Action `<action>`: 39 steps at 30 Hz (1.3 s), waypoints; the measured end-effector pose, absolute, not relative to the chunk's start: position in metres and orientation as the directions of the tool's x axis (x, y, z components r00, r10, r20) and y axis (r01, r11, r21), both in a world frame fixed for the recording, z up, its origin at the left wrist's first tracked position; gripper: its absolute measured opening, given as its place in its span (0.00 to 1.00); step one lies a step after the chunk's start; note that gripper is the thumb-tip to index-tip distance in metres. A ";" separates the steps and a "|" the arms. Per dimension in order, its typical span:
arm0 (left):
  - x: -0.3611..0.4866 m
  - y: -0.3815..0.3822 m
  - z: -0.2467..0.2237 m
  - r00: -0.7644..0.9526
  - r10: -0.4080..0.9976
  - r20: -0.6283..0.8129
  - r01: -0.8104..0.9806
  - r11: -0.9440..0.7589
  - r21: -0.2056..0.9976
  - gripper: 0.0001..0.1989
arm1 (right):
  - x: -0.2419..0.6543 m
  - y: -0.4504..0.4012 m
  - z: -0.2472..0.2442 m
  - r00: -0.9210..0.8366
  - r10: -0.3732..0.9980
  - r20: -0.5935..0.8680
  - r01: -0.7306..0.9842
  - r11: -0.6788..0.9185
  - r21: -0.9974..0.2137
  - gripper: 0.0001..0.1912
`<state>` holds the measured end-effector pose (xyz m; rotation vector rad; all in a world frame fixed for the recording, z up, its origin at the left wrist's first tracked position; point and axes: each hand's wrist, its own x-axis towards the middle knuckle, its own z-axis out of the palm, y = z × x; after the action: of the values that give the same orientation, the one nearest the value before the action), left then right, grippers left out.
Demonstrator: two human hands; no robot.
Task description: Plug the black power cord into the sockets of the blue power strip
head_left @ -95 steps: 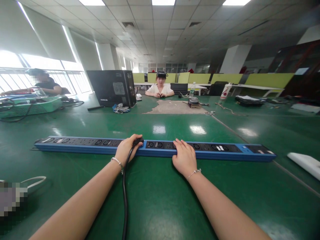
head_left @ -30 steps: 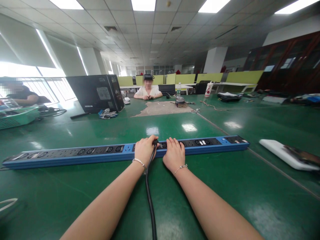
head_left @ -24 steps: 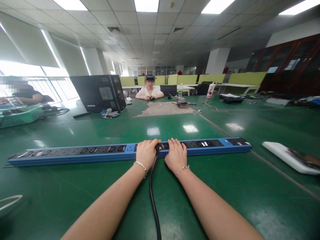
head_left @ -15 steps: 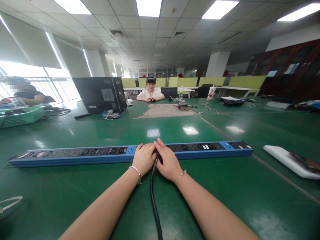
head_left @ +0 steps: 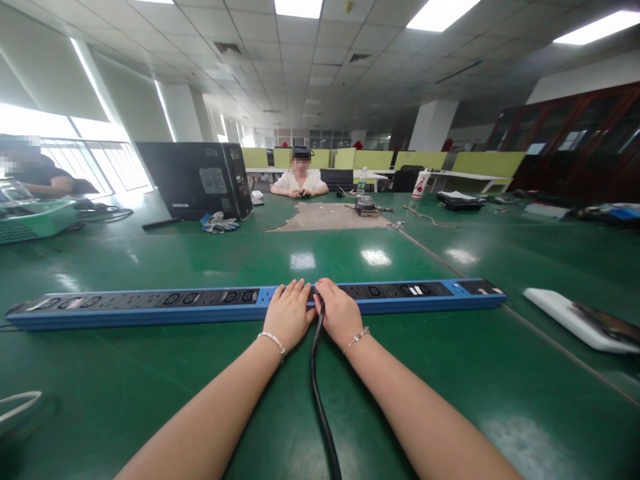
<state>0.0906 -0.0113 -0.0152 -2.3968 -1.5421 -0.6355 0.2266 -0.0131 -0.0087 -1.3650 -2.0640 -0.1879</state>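
A long blue power strip (head_left: 150, 316) with black sockets lies across the green table in front of me. My left hand (head_left: 289, 312) grips its middle, fingers laid over the top and thumb at the near side. Close beside it, my right hand (head_left: 340, 312) is closed around the upper end of a thick black power cable (head_left: 319, 393), above the strip's sockets. The fingers hide the cable's plug end, so whether it sits in a socket cannot be seen. From my right hand the cable runs down toward me between my forearms.
A white object with a dark thing on it (head_left: 565, 317) lies right of the strip. Farther back stand a black computer case (head_left: 185, 180), gloves (head_left: 220, 223), a green basket (head_left: 35, 223) and a bottle (head_left: 362, 181). One person sits across the table, another at far left.
My right hand has curled from stretched fingers into a grip on the cable end. The cable has shifted slightly right. My left hand stays on the strip, and the view has tilted a little.
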 end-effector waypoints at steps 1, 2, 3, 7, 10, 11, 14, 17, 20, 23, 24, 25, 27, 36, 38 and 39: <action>0.091 -0.012 -0.016 0.354 0.811 0.466 0.906 -0.421 0.044 0.23 | 0.226 -0.013 -0.008 -0.248 0.773 0.584 0.865 0.448 -0.226 0.15; 0.091 -0.012 -0.016 0.351 0.813 0.463 0.908 -0.416 0.041 0.23 | 0.226 -0.012 -0.009 -0.245 0.770 0.589 0.863 0.450 -0.230 0.15; 0.092 -0.012 -0.016 0.349 0.816 0.460 0.911 -0.411 0.037 0.23 | 0.227 -0.012 -0.009 -0.244 0.765 0.596 0.858 0.456 -0.235 0.16; 0.093 -0.011 -0.016 0.345 0.821 0.455 0.917 -0.399 0.025 0.24 | 0.231 -0.009 -0.014 -0.240 0.740 0.628 0.845 0.478 -0.241 0.17; 0.093 -0.011 -0.016 0.344 0.819 0.459 0.920 -0.392 0.010 0.24 | 0.233 -0.007 -0.020 -0.236 0.703 0.671 0.833 0.502 -0.233 0.17; 0.093 -0.011 -0.016 0.345 0.818 0.461 0.921 -0.390 0.002 0.24 | 0.233 -0.007 -0.020 -0.238 0.685 0.689 0.827 0.515 -0.227 0.17; 0.093 -0.011 -0.016 0.343 0.818 0.461 0.925 -0.379 -0.017 0.25 | 0.231 -0.008 -0.013 -0.216 0.614 0.760 0.803 0.554 -0.220 0.16; 0.094 -0.011 -0.016 0.339 0.822 0.457 0.929 -0.369 -0.026 0.25 | 0.231 -0.011 0.008 -0.116 0.530 0.840 0.783 0.569 -0.251 0.16; 0.093 -0.011 -0.017 0.340 0.822 0.457 0.930 -0.366 -0.033 0.26 | 0.249 -0.009 0.027 -0.060 0.496 0.866 0.775 0.570 -0.273 0.16; 0.092 -0.010 -0.017 0.340 0.823 0.455 0.931 -0.364 -0.037 0.27 | 0.293 -0.003 0.026 0.036 0.556 0.831 0.807 0.474 -0.352 0.17; 0.092 -0.010 -0.018 0.341 0.823 0.454 0.931 -0.364 -0.039 0.27 | 0.311 -0.001 0.021 0.099 0.579 0.809 0.819 0.414 -0.397 0.17; 0.092 -0.010 -0.018 0.343 0.823 0.453 0.930 -0.364 -0.042 0.27 | 0.329 0.000 0.016 0.145 0.602 0.785 0.825 0.364 -0.432 0.18; 0.091 -0.010 -0.018 0.346 0.823 0.450 0.930 -0.366 -0.045 0.27 | 0.358 0.000 0.005 0.189 0.660 0.728 0.827 0.292 -0.480 0.17; 0.091 -0.009 -0.017 0.342 0.830 0.440 0.930 -0.366 -0.032 0.27 | 0.376 0.000 -0.010 0.119 0.704 0.700 0.834 0.311 -0.455 0.17; 0.091 -0.010 -0.016 0.340 0.831 0.440 0.931 -0.364 -0.033 0.27 | 0.373 0.000 -0.010 0.062 0.689 0.722 0.848 0.345 -0.402 0.16; 0.091 -0.010 -0.016 0.341 0.831 0.440 0.931 -0.364 -0.033 0.27 | 0.372 -0.001 -0.011 0.038 0.684 0.728 0.855 0.355 -0.378 0.16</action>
<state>0.0912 -0.0097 -0.0162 -2.3293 -1.5768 -0.5131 0.3724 -0.0014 -0.0106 -1.3830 -1.6965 -0.2334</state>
